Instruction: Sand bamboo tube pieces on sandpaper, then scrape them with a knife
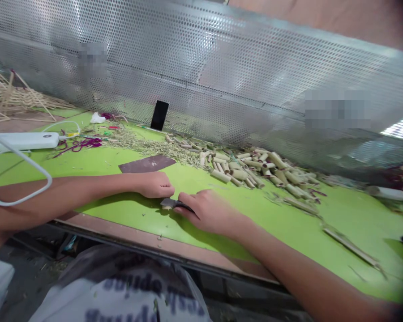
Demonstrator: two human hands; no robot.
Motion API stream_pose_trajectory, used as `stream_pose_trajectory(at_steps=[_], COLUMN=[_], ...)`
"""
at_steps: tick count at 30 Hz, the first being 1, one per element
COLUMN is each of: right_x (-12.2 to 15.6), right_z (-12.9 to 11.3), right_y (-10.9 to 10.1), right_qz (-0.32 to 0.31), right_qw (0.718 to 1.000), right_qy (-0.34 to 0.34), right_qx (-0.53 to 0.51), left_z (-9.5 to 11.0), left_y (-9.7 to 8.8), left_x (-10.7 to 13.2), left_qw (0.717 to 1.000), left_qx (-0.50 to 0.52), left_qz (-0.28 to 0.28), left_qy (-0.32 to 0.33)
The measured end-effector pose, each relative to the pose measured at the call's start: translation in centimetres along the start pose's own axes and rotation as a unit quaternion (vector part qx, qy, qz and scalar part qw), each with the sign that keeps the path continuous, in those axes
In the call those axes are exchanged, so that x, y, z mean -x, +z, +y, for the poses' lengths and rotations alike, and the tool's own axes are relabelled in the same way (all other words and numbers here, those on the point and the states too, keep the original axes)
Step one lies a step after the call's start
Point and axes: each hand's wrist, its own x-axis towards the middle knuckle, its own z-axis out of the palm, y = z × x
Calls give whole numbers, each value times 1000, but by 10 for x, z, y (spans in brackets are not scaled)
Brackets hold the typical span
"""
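Workbench contents, green tabletop (289, 223) before perforated metal screen (201, 76)

Black smartphone (159, 115) propped upright against screen; heap of cut bamboo tubes (248, 167) beside fine bamboo shavings (147, 145); dark flat sheet (147, 164) lying on tabletop; white power strip (22, 141) with white cable (20, 167); tangled purple cord (82, 144); crumpled white scrap (97, 118); woven bamboo frame (10, 96) at far left, beyond tabletop's edge.

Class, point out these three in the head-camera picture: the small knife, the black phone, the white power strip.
small knife (167, 203), head view, on its metal blade
black phone (159, 115), head view, on its dark face
white power strip (20, 141), head view, on its top face
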Motion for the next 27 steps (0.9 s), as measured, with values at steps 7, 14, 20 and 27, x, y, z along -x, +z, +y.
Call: stream_pose_trajectory(at_steps=[7,14,20,27], right_x=[-1,-1,7,-6], right_z=[4,1,2,3], right_y=[-3,1,-5,3], right_qz=[-42,-34,-37,20], right_qw=[999,999,998,1000], right_qy=[-3,-19,-53,11], right_qx=[-32,-23,2,3], left_z=[-4,-6,-4,-2], left_y=[1,-1,-3,-1], left_x=[0,6,9,6], left_qw=[1000,1000,1000,999], left_qx=[-12,-8,-17,-43], left_qz=[-5,-8,-6,-6], left_qy=[18,13,12,20])
